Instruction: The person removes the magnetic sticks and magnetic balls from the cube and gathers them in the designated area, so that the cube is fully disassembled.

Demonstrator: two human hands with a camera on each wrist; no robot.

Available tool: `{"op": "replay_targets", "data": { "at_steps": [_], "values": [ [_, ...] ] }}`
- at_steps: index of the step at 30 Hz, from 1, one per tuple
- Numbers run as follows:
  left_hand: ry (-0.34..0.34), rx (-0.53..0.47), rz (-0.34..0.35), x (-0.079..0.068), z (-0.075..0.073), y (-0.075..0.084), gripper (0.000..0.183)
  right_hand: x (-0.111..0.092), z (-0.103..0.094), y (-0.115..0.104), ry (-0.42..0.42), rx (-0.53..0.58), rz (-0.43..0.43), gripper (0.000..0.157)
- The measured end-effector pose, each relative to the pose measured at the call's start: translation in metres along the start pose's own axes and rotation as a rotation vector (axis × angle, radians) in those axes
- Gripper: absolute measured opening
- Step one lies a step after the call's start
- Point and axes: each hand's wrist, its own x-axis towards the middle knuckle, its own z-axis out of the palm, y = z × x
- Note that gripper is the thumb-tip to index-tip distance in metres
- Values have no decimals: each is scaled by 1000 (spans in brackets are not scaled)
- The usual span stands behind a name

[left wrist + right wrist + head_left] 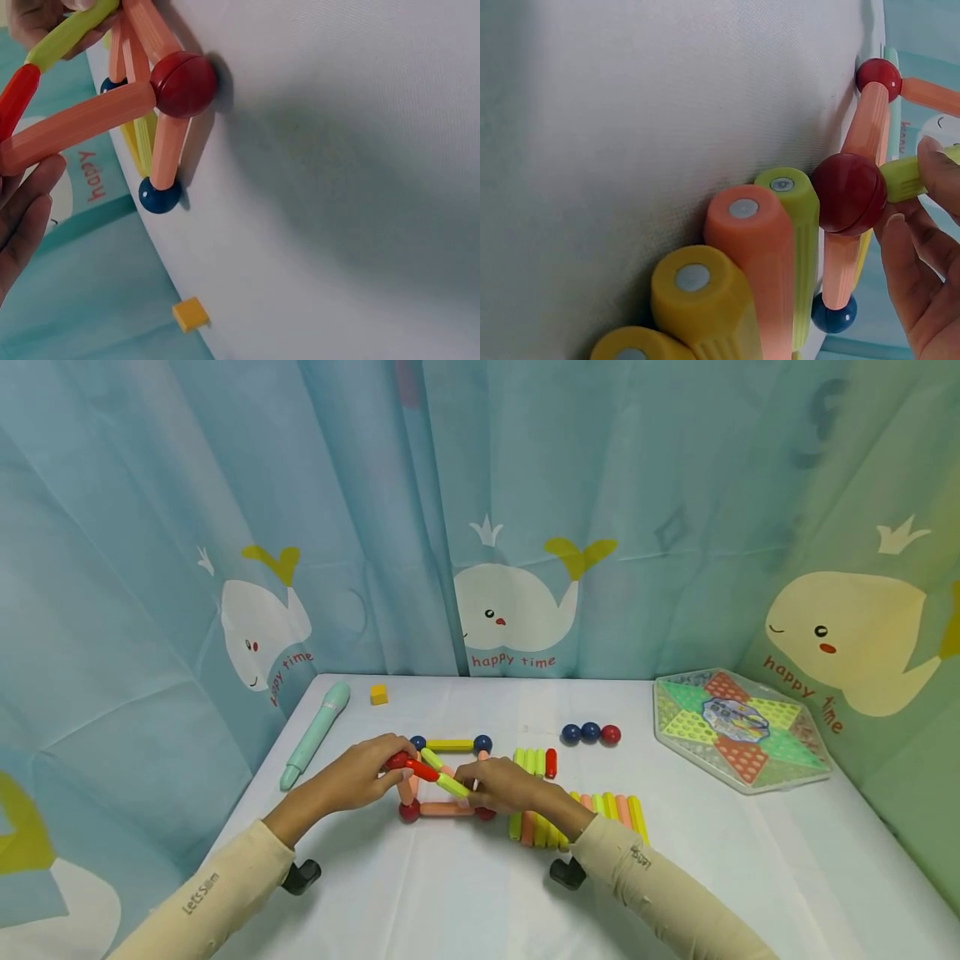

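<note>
On the table stands a frame of magnetic rods and balls, with a red ball (184, 84) and a blue ball (482, 744) among its corners. My left hand (367, 772) grips another red ball (397, 761) above the frame's left side. An orange rod (82, 126) rises from the corner ball to the left fingers. From the gripped ball a red rod (422, 770) and a yellow-green rod (452, 786) slope down rightward. My right hand (501, 785) pinches a yellow-green rod (904, 178) between thumb and fingers, right at the red corner ball (849, 193).
Loose rods (630, 814) lie in rows beside and under the right forearm. Behind them sit loose balls (591, 732). A hexagonal board game (742, 727) lies at the right; a mint-green pen-like stick (315, 737) and a yellow cube (378, 694) are at the left. A curtain (525, 485) hangs behind.
</note>
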Motion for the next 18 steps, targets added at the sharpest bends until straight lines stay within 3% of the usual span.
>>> {"op": "replay_targets", "data": {
  "at_steps": [7, 18],
  "values": [
    [5, -12, 15, -1, 2, 2, 22, 0, -3, 2, 91, 133, -32, 11],
    [-4, -16, -10, -2, 3, 1, 25, -20, -20, 5, 179, 324, 11, 27]
  ]
}}
